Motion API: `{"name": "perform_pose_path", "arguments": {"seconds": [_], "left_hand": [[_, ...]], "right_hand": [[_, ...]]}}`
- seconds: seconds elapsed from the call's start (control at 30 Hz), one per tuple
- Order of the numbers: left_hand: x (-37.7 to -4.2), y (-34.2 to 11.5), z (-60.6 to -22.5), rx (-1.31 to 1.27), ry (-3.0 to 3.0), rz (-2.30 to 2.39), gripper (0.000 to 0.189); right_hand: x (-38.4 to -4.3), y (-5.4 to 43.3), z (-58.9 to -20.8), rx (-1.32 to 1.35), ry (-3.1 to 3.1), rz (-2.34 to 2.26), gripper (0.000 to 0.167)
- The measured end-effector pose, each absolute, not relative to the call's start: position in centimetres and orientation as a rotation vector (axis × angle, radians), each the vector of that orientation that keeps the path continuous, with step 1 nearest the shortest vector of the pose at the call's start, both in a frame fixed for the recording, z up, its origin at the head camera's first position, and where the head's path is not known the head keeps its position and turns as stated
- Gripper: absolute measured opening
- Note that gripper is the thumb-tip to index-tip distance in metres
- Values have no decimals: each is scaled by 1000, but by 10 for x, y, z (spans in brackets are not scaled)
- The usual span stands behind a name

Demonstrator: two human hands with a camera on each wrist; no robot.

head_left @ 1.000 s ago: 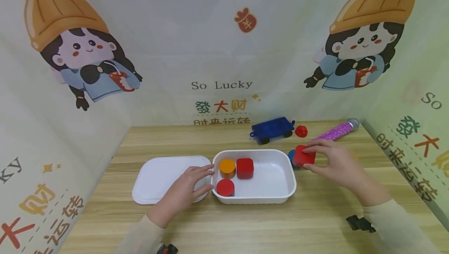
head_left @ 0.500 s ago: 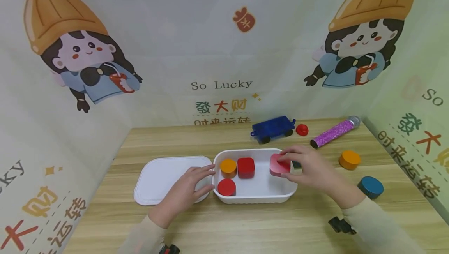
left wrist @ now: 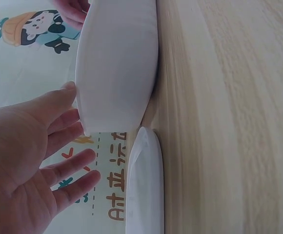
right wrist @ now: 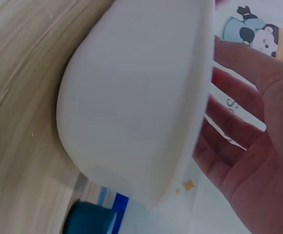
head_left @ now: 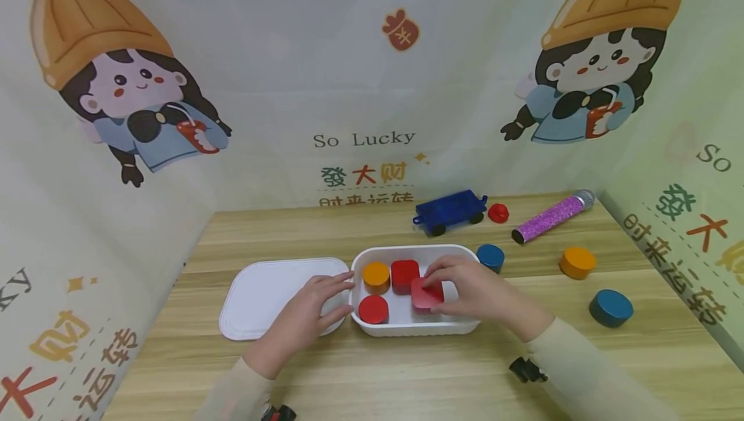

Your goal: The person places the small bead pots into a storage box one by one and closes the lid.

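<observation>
your right grip (head_left: 479, 288) pinches a red block (head_left: 425, 299) over the white box (head_left: 418, 328); your left grip (head_left: 308, 311), fingers loosely straight, touches its left rim beside the white lid (head_left: 261, 292).

Room lies before the white box (head_left: 414, 329); the right hand (head_left: 473, 287) obstructs above.

Soft, even light is filling the head view, while the cloth (head_left: 709, 53) beyond the tabletop's (head_left: 401, 376) right edge is taking a yellow-green cast. Both wrist views are looking dimmer and greyer. There the box (left wrist: 117, 63) is throwing soft shadow along its base, and its close wall is blurring in the right one.
</observation>
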State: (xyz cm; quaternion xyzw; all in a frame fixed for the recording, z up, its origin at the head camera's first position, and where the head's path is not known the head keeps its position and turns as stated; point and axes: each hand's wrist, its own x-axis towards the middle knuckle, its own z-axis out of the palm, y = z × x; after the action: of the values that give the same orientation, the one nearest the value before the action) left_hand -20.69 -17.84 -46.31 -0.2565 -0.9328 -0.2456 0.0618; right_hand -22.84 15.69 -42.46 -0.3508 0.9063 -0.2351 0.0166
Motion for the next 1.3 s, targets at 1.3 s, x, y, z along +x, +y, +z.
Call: {"name": "perform_pose_path", "arguments": {"seconds": [1.3], "left_hand": [[-206, -178, -462, -770, -2826, -753, 45]], "right_hand": [[-241, 133, -435, -1150, 2764, -617, 28]]}}
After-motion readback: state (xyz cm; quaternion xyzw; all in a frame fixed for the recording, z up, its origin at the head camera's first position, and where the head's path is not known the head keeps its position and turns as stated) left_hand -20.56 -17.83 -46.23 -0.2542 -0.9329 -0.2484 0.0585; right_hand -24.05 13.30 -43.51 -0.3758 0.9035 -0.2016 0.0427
